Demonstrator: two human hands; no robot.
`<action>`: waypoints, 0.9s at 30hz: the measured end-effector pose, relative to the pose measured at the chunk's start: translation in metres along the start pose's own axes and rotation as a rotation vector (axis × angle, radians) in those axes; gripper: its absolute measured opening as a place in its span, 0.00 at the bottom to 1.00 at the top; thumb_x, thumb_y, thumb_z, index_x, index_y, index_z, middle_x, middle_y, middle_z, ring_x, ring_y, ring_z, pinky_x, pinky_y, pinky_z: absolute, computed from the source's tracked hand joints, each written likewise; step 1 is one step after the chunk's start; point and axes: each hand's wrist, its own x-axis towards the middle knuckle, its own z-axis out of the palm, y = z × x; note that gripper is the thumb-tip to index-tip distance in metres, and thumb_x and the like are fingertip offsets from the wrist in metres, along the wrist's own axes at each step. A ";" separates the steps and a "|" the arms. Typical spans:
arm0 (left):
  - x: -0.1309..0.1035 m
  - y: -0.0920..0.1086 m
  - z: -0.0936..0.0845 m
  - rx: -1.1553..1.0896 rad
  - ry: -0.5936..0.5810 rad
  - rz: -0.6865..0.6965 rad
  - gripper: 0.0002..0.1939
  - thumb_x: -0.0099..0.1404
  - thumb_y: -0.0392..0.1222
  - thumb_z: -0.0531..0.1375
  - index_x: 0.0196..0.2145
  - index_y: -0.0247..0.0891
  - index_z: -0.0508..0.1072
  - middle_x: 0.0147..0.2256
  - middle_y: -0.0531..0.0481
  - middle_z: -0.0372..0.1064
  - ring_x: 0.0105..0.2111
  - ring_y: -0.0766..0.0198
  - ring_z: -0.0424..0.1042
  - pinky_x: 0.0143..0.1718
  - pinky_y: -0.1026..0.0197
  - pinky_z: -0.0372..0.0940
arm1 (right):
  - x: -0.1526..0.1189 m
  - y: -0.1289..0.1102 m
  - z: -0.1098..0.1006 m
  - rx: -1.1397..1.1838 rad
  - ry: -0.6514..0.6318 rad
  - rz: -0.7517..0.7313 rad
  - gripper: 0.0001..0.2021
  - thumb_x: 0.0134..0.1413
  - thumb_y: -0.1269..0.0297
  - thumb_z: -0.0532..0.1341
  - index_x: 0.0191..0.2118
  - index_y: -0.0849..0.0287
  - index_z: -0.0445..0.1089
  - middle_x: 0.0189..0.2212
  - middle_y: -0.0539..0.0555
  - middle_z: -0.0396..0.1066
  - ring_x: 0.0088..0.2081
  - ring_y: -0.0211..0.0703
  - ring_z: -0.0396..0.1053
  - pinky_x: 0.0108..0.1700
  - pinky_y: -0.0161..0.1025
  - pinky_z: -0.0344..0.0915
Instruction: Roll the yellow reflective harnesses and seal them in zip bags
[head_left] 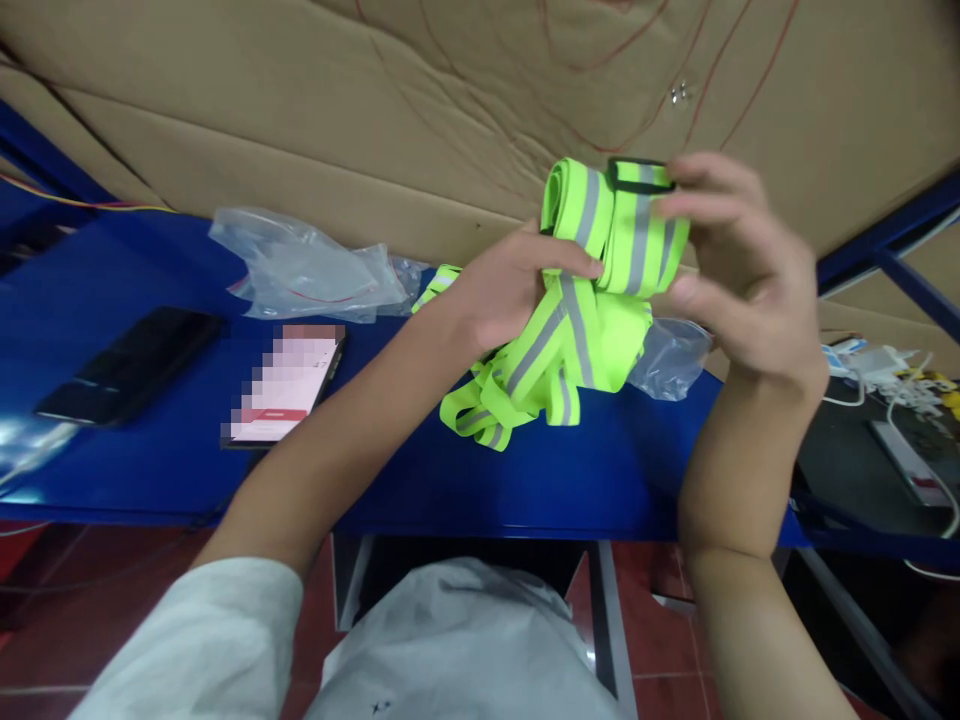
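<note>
A bundle of neon yellow-green reflective straps point(581, 330) with grey stripes is held up above the blue table. My left hand point(510, 285) is closed round it, the thumb lying across a rolled part. Loose loops dangle below that hand. Near the top, a black plastic buckle point(641, 176) sits on a folded length of strap. My right hand point(750, 260) grips the right edge of this folded part, fingers beside the buckle and thumb lower down. More strap shows behind my left wrist, partly hidden by it.
Clear plastic bags point(307, 270) lie at the back left, and another plastic bag point(670, 358) is behind the straps. A dark phone point(131, 365) and a lit phone point(289, 385) rest on the table point(465, 490). Cables point(892, 375) crowd the right; cardboard point(300, 110) stands behind.
</note>
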 end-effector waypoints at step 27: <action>-0.003 -0.014 -0.002 0.331 0.011 -0.237 0.17 0.55 0.35 0.74 0.43 0.37 0.82 0.41 0.47 0.82 0.39 0.55 0.82 0.46 0.53 0.76 | 0.009 -0.027 0.021 -0.232 0.115 0.122 0.27 0.52 0.51 0.77 0.56 0.50 0.77 0.52 0.50 0.80 0.52 0.52 0.79 0.55 0.50 0.76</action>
